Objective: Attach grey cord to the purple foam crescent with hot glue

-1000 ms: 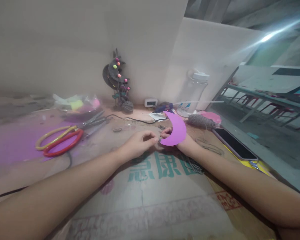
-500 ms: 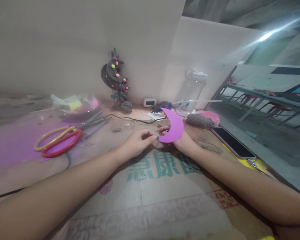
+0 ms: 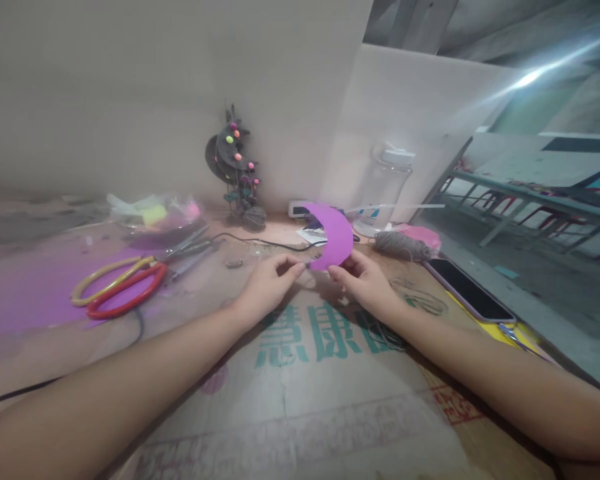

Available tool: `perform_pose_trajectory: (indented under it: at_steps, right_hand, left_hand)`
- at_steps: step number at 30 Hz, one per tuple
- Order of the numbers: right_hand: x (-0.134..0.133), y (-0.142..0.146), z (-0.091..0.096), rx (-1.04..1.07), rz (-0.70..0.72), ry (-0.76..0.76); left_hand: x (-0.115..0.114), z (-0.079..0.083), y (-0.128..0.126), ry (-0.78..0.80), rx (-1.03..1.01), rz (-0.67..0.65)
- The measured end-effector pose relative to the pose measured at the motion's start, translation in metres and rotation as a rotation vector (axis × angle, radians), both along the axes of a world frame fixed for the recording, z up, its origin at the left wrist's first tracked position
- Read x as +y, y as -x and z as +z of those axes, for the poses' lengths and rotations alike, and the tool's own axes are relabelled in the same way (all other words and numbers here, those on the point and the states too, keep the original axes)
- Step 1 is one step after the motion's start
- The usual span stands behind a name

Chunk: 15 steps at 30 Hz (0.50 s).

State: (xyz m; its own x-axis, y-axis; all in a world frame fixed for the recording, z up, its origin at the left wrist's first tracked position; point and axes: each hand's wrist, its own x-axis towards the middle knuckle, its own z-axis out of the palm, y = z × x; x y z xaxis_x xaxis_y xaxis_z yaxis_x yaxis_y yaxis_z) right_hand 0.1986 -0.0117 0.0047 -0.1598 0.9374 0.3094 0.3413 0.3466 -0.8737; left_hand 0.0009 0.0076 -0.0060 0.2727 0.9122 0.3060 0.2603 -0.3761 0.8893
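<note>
Purple foam, cut as a crescent, stands just above the tabletop at 12 o'clock from where I look in, straight ahead of both wrists. Its long axis runs nearly upright. Both horns point towards 9 o'clock and the rounded belly swells towards 3 o'clock. The lower horn comes down between my two hands.

My left hand sits at 11 o'clock, thumb and forefinger closed together at the lower horn. I judge it a pinch on the tip, though the contact is too small to be sure of. My right hand sits at 1 o'clock, fingers curled up under the belly and gripping its lower edge. It carries more of the piece, so it looks the nearer hand. Both forearms lie over a cardboard sheet printed with green characters.

Containers: a clear bag at 10 o'clock holds yellow-green and pink bits, blurred. A clear bottle with a white cap stands at 1 o'clock by the wall, and I cannot tell whether it holds anything.

Scissors with red and yellow handles lie at 9 o'clock, well apart from the hands. A phone lies face up at 3 o'clock, a bundle of yarn between it and the bottle. A dark ornament with coloured balls stands against the wall at 11 o'clock.
</note>
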Motion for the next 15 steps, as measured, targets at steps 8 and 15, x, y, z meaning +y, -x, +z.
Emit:
perform_pose_trajectory:
  at_steps: [8,15]
  right_hand:
    - [-0.002,-0.009,-0.007,-0.425,-0.060,-0.418]
    - [0.004,-0.025,-0.007,-0.771,0.130,-0.822]
  left_hand:
    - [0.002,0.000,0.001,0.044,-0.022,-0.002]
    - [0.010,-0.007,-0.001,0.095,-0.060,-0.071]
